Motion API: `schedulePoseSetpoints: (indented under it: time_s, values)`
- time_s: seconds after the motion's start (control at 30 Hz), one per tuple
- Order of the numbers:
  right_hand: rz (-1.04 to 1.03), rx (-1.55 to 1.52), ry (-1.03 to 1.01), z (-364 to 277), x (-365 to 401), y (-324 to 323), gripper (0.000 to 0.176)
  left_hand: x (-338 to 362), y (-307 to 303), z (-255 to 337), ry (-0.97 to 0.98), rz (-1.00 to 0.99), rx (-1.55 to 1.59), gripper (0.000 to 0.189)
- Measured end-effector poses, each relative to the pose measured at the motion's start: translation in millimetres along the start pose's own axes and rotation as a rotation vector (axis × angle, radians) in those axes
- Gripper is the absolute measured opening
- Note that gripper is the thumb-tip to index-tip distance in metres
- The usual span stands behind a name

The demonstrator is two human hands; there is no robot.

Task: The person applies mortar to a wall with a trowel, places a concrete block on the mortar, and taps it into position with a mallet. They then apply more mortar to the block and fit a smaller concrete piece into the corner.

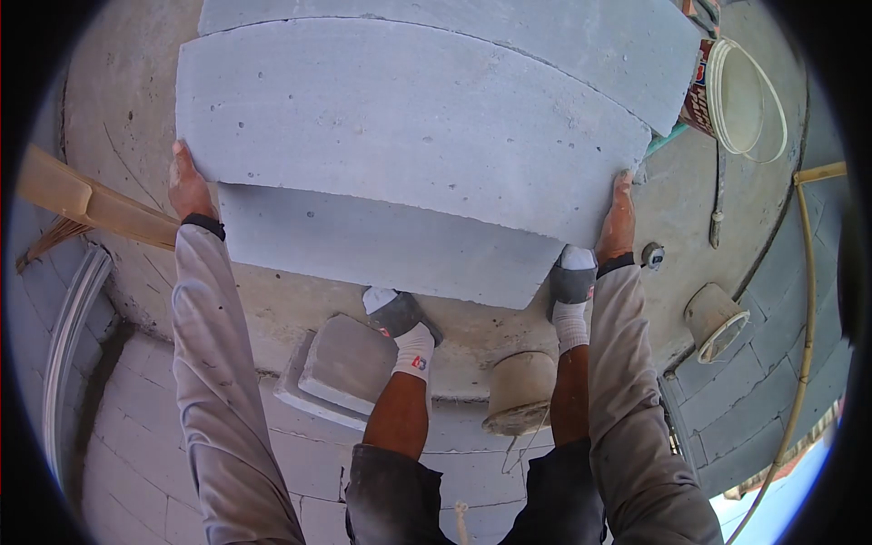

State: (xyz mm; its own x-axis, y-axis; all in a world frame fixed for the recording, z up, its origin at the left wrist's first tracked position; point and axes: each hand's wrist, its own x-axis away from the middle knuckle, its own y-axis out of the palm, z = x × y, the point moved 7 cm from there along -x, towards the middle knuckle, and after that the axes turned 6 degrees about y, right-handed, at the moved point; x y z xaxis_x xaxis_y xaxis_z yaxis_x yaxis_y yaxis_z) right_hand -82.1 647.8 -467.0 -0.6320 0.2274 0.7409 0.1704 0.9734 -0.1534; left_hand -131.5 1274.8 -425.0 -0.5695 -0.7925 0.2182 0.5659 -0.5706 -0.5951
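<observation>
At centre, reaching up toward twelve o'clock, a long grey lightweight concrete block (400, 118) lies across the view, broad pitted face up. I have a hand at each short end of it. Left hand (189, 189), about nine o'clock: thumb at the edge, palm against the end, remaining fingers hidden beneath. Right hand (619, 216), about three: same pose, thumb on the edge, closed in on the opposite end. Block is clamped between the two. Beyond it, at twelve, a second grey block (509, 45) shows, long edges nearly meeting. Below the near edge I see a shaded grey face (391, 241); cannot tell whether it is another block or the side of the held one. Sandalled feet (400, 316) stand at six and toward five. Round black-and-silver tape measure (652, 256) on the concrete floor (472, 331), just beside the right hand. Labelled white plastic bucket (740, 95) on its side at two, handle swung outward. Mortar-stained small bucket (713, 318) tipped at four; a similar stained bucket (522, 386) near six, between the legs. Two short block pieces (345, 363) stacked at seven. Pale wooden plank (100, 204) runs in from nine, its near end by the left wrist.
</observation>
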Motion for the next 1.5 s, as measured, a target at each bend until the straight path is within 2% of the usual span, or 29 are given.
schedulePoseSetpoints:
  time_s: [0.03,0.07,0.13,0.17,0.23,0.33,0.4,0.47,0.53,0.57,0.6,0.63,0.7,0.73,0.87,0.93,1.0,1.03,1.1,1.13,1.17,1.23,1.27,1.3,1.33,1.37,1.4,1.43,1.5]
  values:
    - [-0.011,-0.115,0.058,0.3,4.1,2.7,0.070,4.1,-1.8,5.1,-0.025,0.031,0.057,0.068]
    - [-0.015,-0.112,0.041,-4.7,8.8,6.7,0.070,2.5,-6.3,3.1,-0.022,0.038,0.072,0.068]
    - [-0.019,-0.134,0.110,-9.9,19.8,11.9,0.072,-1.4,-12.9,-6.5,-0.184,0.134,0.115,0.067]
    - [-0.019,-0.136,0.086,-16.5,24.1,8.7,0.072,-1.4,-15.1,3.5,-0.174,0.134,0.137,0.067]
    - [-0.167,-0.138,0.237,-11.3,40.2,10.0,0.073,13.8,-36.9,15.6,-0.287,0.152,-0.112,0.065]
    - [-0.126,-0.068,0.379,9.4,91.9,-8.5,0.071,21.9,-85.2,18.1,-0.176,0.008,-0.335,0.061]
    - [-0.149,0.048,0.492,27.2,131.2,-23.2,0.069,26.2,-114.3,45.7,-0.148,-0.032,-0.449,0.059]
    - [-0.211,0.112,0.599,47.4,173.2,-38.2,0.065,35.9,-131.6,83.6,-0.104,-0.216,-1.000,0.055]
    - [-0.252,0.107,0.669,53.6,199.5,-44.4,0.063,46.2,-124.8,111.3,-0.135,-0.274,-1.116,0.054]
    - [-0.263,0.221,0.766,64.7,207.4,-52.3,0.060,50.4,-123.5,114.4,-0.166,-0.339,-1.228,0.054]
    - [-0.277,0.337,0.859,76.0,209.5,-58.7,0.057,51.8,-124.2,100.1,-0.139,-0.315,-1.250,0.055]
    - [-0.285,0.342,0.860,83.0,204.3,-59.2,0.057,54.6,-125.4,102.4,-0.146,-0.309,-1.253,0.055]
    - [-0.287,0.426,0.663,94.3,185.5,-61.8,0.054,71.2,-122.1,111.2,-0.128,-0.302,-1.178,0.057]
    - [-0.370,0.403,0.807,113.7,171.8,-70.6,0.054,75.9,-123.5,112.0,-0.134,-0.305,-1.197,0.057]
    - [-0.417,0.542,0.859,106.5,153.7,-81.5,0.055,81.8,-122.4,106.2,-0.090,-0.266,-0.983,0.060]
    - [-0.433,1.581,0.127,76.3,150.6,-57.4,0.058,84.3,-130.4,91.9,-0.060,-0.233,-0.879,0.062]
    - [0.181,1.243,-0.170,-17.3,205.0,-1.8,0.065,84.8,-138.0,79.0,-0.029,-0.227,-0.769,0.065]
    - [0.014,1.180,-0.290,-46.9,231.0,41.7,0.074,87.8,-138.3,87.3,-0.015,-0.228,-0.756,0.065]
    - [-0.208,1.278,-0.357,-57.3,278.8,107.8,0.089,107.3,-129.9,105.0,0.099,-0.277,-0.862,0.070]
    - [-0.301,1.331,-0.389,-58.9,299.7,135.6,0.092,115.0,-123.7,106.0,0.189,-0.302,-0.896,0.082]
    - [-0.393,1.383,-0.424,-56.9,314.4,157.9,0.095,125.1,-120.3,115.3,0.199,-0.305,-0.872,0.082]
    - [-0.339,1.447,-0.403,-47.5,319.3,174.1,0.091,152.8,-97.4,152.6,0.509,-0.482,-1.064,0.089]
    - [-0.314,1.498,-0.365,-39.6,317.6,175.5,0.086,155.9,-96.4,166.3,0.521,-0.489,-1.051,0.089]
    - [-0.295,1.500,-0.352,-32.3,314.0,172.9,0.086,166.1,-85.9,175.5,0.595,-0.699,-1.079,0.089]
    - [-0.273,1.569,-0.435,-25.3,311.9,170.2,0.078,180.6,-76.3,179.1,0.673,-0.916,-1.101,0.090]
    - [-0.245,1.638,-0.518,-19.0,309.1,167.3,0.071,184.0,-77.2,181.2,0.697,-0.933,-1.088,0.090]
    - [-0.234,1.514,-0.567,-16.4,306.2,164.4,0.067,185.5,-80.9,173.2,0.740,-1.013,-1.185,0.088]
    - [-0.160,1.513,-0.544,-16.2,298.1,153.2,0.067,186.2,-69.0,167.1,0.828,-1.090,-1.271,0.086]
    - [-0.182,1.496,-0.584,-9.6,302.0,163.0,0.063,177.7,-70.1,133.6,1.155,-0.833,-1.283,0.080]
